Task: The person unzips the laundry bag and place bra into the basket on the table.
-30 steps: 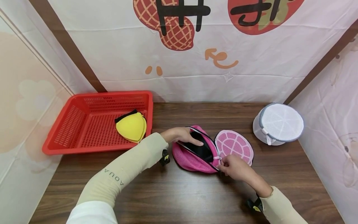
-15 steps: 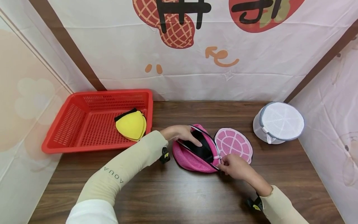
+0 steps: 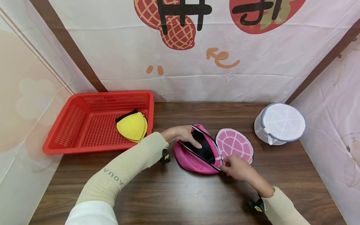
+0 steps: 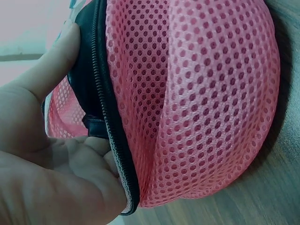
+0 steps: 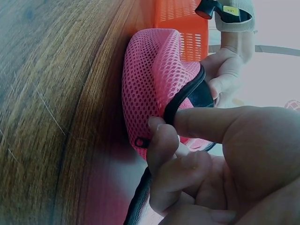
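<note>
Left hand [image 3: 186, 135] grips some black thing [image 3: 207, 152] inside the pink mesh bag [image 3: 191, 161] (lid [image 3: 234, 143] flopped open lol), right hand [image 3: 237, 167] pinching the bag's rim [image 5: 183, 95].

A pink mesh bag [image 5: 147, 70] is set on the worktop [image 5: 61, 93], its dark zipped edge [image 5: 187, 92] pinched by the right hand's grip [image 5: 220, 171]. Beyond, a black item [image 5: 202, 96] in the bag's opening is held by the left hand's grip [image 5: 226, 70]; an orange basket [image 5: 183, 21] is partly hidden behind.

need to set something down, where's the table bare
Bare table: in front of the pink bag, between the sleeves; behind it, between red basket and white bag; right of the right hand. Crowded: where pink bag, lid, left hand and right hand cluster.
</note>
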A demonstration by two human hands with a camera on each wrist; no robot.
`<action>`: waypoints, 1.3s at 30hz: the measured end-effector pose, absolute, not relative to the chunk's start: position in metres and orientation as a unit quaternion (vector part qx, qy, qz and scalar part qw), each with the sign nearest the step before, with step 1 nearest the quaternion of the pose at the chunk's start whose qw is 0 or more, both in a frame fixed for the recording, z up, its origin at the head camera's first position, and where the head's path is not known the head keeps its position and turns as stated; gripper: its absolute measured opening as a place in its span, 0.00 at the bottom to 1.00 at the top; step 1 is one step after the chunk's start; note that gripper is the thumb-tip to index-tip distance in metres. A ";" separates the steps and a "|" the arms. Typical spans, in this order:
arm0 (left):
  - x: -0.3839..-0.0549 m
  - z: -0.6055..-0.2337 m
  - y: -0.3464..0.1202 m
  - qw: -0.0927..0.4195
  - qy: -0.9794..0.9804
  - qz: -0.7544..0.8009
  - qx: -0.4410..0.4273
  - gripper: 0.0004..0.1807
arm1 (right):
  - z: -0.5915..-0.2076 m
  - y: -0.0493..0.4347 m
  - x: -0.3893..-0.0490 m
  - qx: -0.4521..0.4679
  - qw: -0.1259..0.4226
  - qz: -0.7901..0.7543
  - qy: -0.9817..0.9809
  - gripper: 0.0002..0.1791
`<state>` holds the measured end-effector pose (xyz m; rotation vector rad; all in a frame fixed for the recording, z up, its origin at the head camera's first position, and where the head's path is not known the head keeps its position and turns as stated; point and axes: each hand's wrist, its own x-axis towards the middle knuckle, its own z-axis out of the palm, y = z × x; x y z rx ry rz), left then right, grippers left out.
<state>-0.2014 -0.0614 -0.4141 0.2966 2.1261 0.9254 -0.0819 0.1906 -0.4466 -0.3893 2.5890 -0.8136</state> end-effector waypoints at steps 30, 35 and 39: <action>-0.211 -0.415 -0.075 0.471 0.712 0.384 0.353 0.23 | -0.450 0.194 -0.082 -0.168 0.189 -0.306 0.918 0.18; -0.212 -0.416 -0.076 0.431 0.719 0.401 0.369 0.21 | -0.448 0.193 -0.082 -0.154 0.194 -0.300 0.921 0.18; -0.212 -0.414 -0.076 0.409 0.719 0.427 0.365 0.22 | -0.447 0.192 -0.082 -0.149 0.194 -0.296 0.923 0.19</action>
